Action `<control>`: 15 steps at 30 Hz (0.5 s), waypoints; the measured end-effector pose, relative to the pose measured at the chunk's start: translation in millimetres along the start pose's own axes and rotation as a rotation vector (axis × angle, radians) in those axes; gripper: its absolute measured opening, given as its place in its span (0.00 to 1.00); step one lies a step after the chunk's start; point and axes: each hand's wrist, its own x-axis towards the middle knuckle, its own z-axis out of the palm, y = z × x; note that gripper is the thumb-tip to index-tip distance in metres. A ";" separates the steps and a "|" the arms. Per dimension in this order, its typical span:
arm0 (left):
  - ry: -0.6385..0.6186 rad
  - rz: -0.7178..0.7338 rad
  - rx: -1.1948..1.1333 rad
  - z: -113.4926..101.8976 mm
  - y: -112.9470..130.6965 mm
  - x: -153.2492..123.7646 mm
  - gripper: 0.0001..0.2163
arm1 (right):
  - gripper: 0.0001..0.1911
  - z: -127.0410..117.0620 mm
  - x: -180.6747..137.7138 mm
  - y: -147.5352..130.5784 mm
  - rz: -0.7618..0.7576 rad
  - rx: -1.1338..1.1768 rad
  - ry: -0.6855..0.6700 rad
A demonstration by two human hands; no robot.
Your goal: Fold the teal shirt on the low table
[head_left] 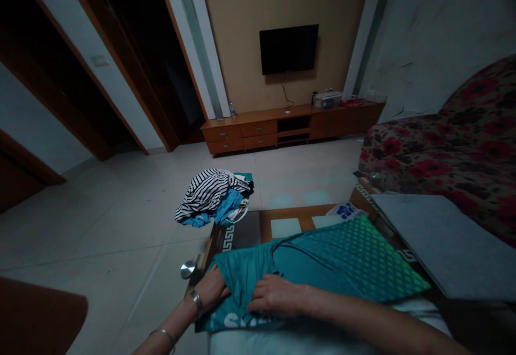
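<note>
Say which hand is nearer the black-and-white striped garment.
Left. The left hand, fingers under the teal shirt, is below the garment in view; the right hand, atop the shirt, is farther right.

The scene is being lit dimly by a cool light, with the doorways at left being swallowed by near-black shadow. A faint pale sheen is being thrown back by the tiled floor, and the teal garment is being muted by the gloom. Toward the edges, door frames are being tilted by wide-angle distortion, while the low cabinet is being left soft.
</note>
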 end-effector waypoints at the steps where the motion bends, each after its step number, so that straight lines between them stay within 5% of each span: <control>1: -0.011 0.003 0.028 0.3 -3.2 -4.4 0.15 | 0.13 3.4 -7.8 -2.2 0.053 0.046 0.038; 5: -0.008 -0.017 0.121 3.7 -16.1 -18.2 0.21 | 0.11 9.7 -34.5 11.5 0.498 0.230 0.314; 8: 0.045 -0.096 0.080 7.5 -16.7 -24.7 0.16 | 0.10 16.8 -45.9 35.3 0.835 0.303 0.486; 15: 0.356 -0.627 -0.400 13.7 2.9 -18.6 0.14 | 0.14 22.6 -24.2 63.8 1.090 0.485 0.545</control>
